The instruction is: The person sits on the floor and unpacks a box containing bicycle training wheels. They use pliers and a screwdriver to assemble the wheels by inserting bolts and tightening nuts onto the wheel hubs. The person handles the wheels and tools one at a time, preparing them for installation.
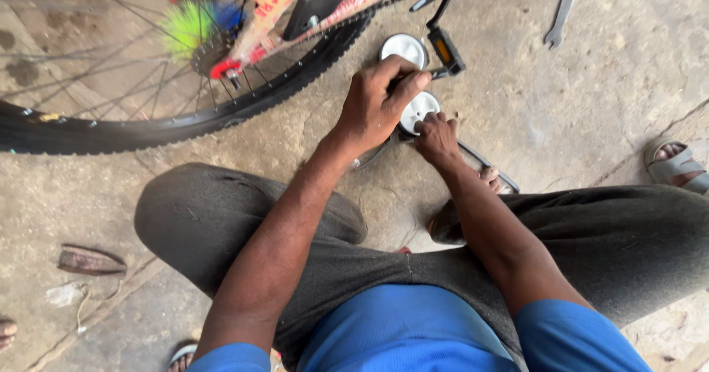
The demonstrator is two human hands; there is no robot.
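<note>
I squat on a concrete floor beside a bicycle wheel. Two small white training wheels lie on the floor ahead of me. My left hand is closed around a dark tool or bracket just above the nearer training wheel. My right hand presses its fingers on that same white wheel's lower edge. The second training wheel sits just beyond, next to a black pedal with an orange reflector. The part under my left palm is hidden.
The bicycle's orange frame and green hub brush fill the top left. A metal spanner lies at the top right. Another person's sandalled foot is at the right edge. A dark scrap lies at the left.
</note>
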